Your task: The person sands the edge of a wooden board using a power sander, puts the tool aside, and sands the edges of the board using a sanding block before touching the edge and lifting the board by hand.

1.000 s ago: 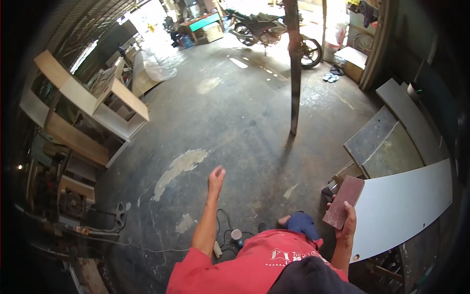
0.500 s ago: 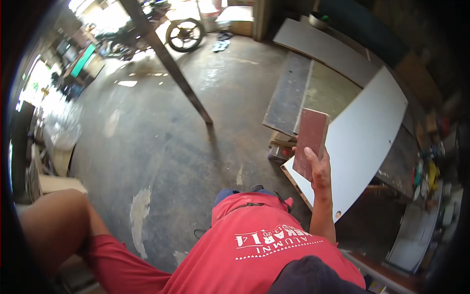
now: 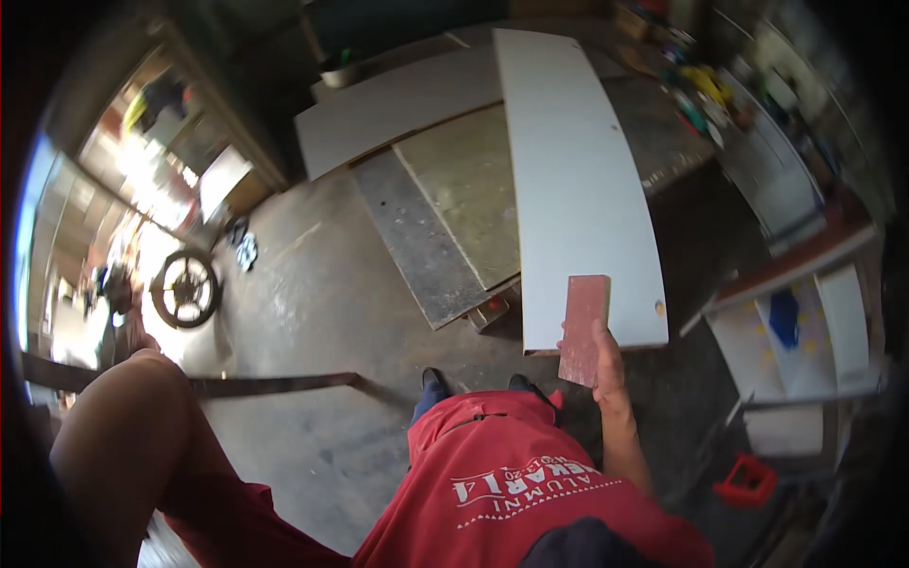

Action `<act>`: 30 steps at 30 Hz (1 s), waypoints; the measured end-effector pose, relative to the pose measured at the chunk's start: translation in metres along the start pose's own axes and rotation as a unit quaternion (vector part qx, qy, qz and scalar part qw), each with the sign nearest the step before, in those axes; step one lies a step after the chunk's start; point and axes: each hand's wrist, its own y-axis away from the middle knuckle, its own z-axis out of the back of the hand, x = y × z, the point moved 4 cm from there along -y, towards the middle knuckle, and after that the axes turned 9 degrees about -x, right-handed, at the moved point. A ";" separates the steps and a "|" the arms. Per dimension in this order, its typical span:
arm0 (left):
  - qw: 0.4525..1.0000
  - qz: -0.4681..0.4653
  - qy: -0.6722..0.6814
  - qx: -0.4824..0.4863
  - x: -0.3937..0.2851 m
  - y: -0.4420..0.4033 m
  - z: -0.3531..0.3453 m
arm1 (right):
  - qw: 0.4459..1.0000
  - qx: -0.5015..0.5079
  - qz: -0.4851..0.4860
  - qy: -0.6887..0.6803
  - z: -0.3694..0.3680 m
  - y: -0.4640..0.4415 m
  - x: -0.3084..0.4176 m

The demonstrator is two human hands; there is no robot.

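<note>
My right hand (image 3: 609, 367) is closed around a flat, reddish-brown rectangular block (image 3: 584, 327), with the thumb across its face. The block is held upright in front of the near end of a long white panel (image 3: 578, 180). Whether the two touch is not clear. At the left edge my left arm is raised and bent, its elbow large and near the camera. The left hand itself lies outside the picture.
Under and beside the white panel lie a dark grey board (image 3: 421, 246), a greenish board (image 3: 464, 189) and a grey panel (image 3: 398, 109). A post (image 3: 275, 384) stands at the left, near a motorcycle wheel (image 3: 187, 289). At right are a shelf unit (image 3: 795, 331) and a red crate (image 3: 746, 481).
The view has swung right, toward the panels. My left hand has left the picture as that arm rose and bent. The block stays in my right hand, now before the white panel's near end.
</note>
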 end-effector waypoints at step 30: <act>0.798 0.065 0.536 -0.267 0.127 0.056 -0.299 | 0.761 -0.426 0.037 -0.488 0.047 0.123 -0.124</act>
